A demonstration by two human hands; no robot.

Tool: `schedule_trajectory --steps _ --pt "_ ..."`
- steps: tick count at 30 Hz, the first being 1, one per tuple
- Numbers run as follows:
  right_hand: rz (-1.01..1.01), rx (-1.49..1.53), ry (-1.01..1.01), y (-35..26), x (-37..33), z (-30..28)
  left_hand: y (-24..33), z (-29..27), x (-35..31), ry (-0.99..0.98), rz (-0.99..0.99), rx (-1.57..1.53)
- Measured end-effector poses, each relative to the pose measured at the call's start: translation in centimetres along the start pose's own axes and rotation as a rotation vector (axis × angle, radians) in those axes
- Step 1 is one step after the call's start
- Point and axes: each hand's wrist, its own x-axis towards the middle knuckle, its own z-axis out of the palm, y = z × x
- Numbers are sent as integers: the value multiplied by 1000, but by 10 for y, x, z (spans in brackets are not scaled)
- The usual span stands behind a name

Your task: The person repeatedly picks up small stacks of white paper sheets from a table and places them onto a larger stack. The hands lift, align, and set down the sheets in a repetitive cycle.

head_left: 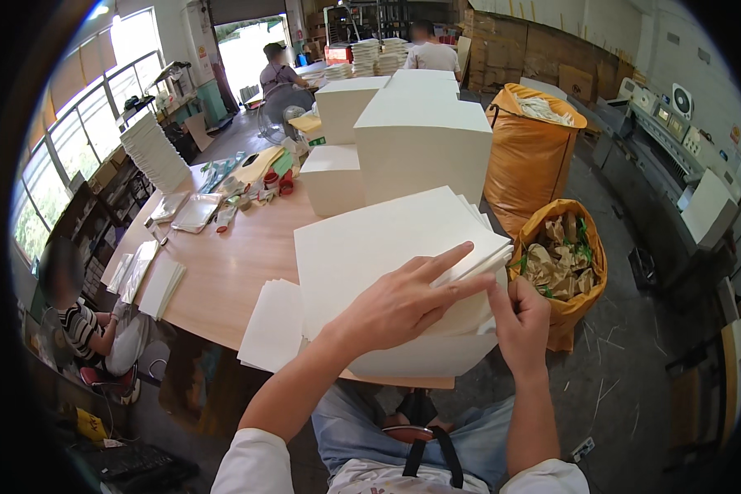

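Note:
A stack of large white paper sheets (379, 239) lies at the table's near edge, its right-hand sheets fanned apart. Across it rests my left hand (399, 300), fingers stretched out and spread towards the fanned corner. My right hand (525, 321) is closed at that right edge, with thumb and curled fingers pinching the sheets' edges; how many it grips is hidden. The tips of both hands come close together there. Beside the stack on the left, a smaller pile of white sheets (272, 325) lies on the wooden table (222, 272).
Tall blocks of white paper (424, 148) stand behind the stack. To the right are two orange sacks (523, 177), the nearer holding crumpled brown paper. Tape rolls (284, 185) and plastic packs (196, 212) lie at the left. One person sits left; two others work farther back.

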Motion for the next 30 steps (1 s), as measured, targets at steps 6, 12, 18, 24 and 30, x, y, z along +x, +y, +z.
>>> schedule_trajectory --steps 6,12,18,24,30 --pt "208 328 -25 -15 2 -2 -2 -3 -4 13 45 -10" --pt "184 315 -23 -11 1 -4 -4 0 -3 37 40 -53" --pt "173 262 -37 -10 1 -7 -7 0 -2 28 29 -74" --pt "25 138 -11 2 -1 -9 0 3 -1 60 -11 -14" --pt "179 320 -11 -9 2 -6 -5 1 -4 18 47 26"
